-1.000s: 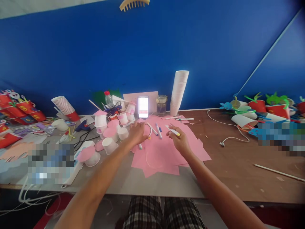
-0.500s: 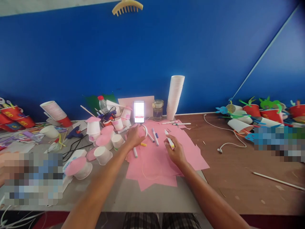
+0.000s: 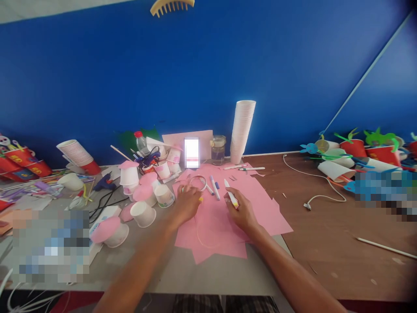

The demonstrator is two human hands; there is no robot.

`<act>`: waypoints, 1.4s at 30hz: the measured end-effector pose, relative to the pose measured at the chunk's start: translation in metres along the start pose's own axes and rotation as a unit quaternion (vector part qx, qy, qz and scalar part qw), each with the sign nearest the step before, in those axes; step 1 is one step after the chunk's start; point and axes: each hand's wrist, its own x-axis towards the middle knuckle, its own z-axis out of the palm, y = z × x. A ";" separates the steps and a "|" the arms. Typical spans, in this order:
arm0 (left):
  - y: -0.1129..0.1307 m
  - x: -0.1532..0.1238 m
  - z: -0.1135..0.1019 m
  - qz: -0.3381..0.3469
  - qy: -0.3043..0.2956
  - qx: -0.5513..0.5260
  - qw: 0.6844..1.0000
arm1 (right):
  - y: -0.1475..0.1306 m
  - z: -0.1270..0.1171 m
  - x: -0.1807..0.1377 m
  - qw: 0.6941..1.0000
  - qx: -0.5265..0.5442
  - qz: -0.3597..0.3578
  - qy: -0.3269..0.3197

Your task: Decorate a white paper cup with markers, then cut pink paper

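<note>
My right hand (image 3: 241, 214) is closed on a white marker with a yellow band (image 3: 231, 197), its tip pointing away from me, over a pile of pink paper sheets (image 3: 263, 213). My left hand (image 3: 186, 203) lies on the left part of the same pile. Its fingers are curled round a thin marker whose end sticks out by the thumb (image 3: 182, 189). A small yellow cap (image 3: 201, 199) lies at its fingertips. Just beyond are a white ring (image 3: 197, 182) and two loose markers (image 3: 214, 187).
A lit phone (image 3: 191, 152), a glass jar (image 3: 217, 149) and a tall stack of white cups (image 3: 243, 130) stand behind the paper. Paper cups with pink lids (image 3: 143, 213), a glue gun (image 3: 103, 182) and cables crowd the left. A white cable (image 3: 321, 191) and decorated red cups (image 3: 355, 148) lie right.
My left hand has drawn back from the white ring toward me and closed over the marker that lay on the paper. The right hand has stayed put with its marker.
</note>
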 end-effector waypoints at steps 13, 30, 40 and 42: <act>-0.007 -0.005 0.014 -0.060 0.091 -0.261 0.959 | -0.013 0.000 0.000 0.905 0.382 0.187 0.003; 0.003 -0.010 0.008 -0.039 0.081 -0.348 0.933 | -0.021 0.003 -0.004 0.840 0.485 0.237 -0.053; 0.010 -0.010 0.007 -0.033 0.060 -0.365 0.929 | -0.026 0.007 -0.005 0.862 0.448 0.221 -0.085; 0.011 -0.011 0.008 -0.029 0.055 -0.389 0.919 | -0.024 0.008 -0.006 0.851 0.461 0.234 -0.090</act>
